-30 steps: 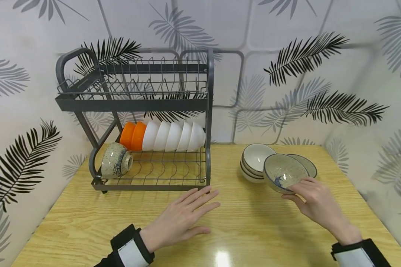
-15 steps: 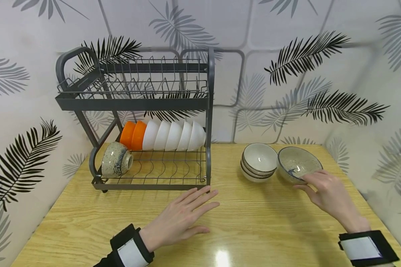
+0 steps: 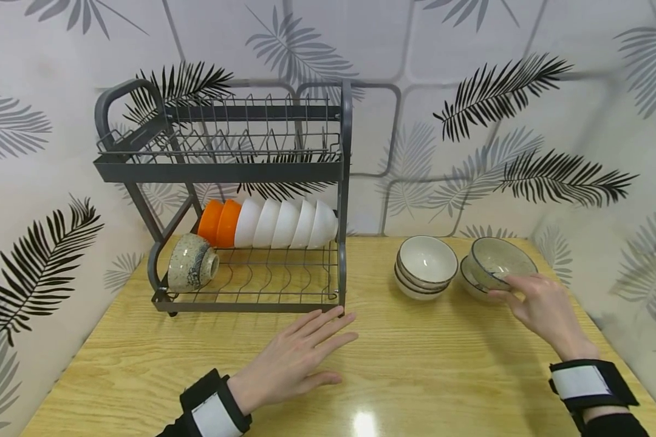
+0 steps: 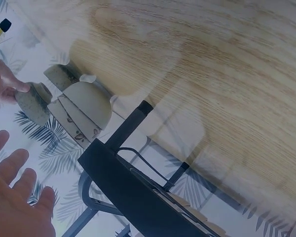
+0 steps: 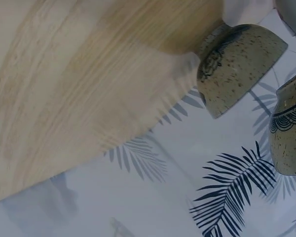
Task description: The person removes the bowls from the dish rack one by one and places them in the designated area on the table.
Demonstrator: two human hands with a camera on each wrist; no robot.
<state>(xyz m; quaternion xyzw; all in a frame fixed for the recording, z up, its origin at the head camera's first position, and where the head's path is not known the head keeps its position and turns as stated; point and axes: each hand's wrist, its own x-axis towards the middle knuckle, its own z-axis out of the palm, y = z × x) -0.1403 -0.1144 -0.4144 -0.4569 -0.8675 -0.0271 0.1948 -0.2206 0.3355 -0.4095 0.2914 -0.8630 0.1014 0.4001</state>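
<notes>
Thumb and fingers of my right hand [image 3: 543,312] pinch the near rim of a speckled grey-beige bowl [image 3: 497,258] with a blue pattern. In the head view it overlaps a second speckled bowl [image 3: 472,286] on the table. The right wrist view separates the two: the held bowl [image 5: 290,136] is at the right edge, the other speckled bowl [image 5: 244,64] stands on the wood. To their left is a stack of white-lined bowls [image 3: 427,260] with dark rims. My left hand [image 3: 295,358] holds nothing, fingers straight and spread, just in front of the dish rack [image 3: 218,172].
On the rack's lower tier stand orange bowls [image 3: 218,224] and several white bowls [image 3: 285,224] in a tilted row. A speckled bowl [image 3: 184,264] lies on its side at the front left of that tier. Leaf-patterned wall covering [image 3: 415,121] closes off the table's back.
My right hand has carried the speckled bowl right and back, from beside the white-lined stack to the other speckled bowl. The left hand has stayed in place.
</notes>
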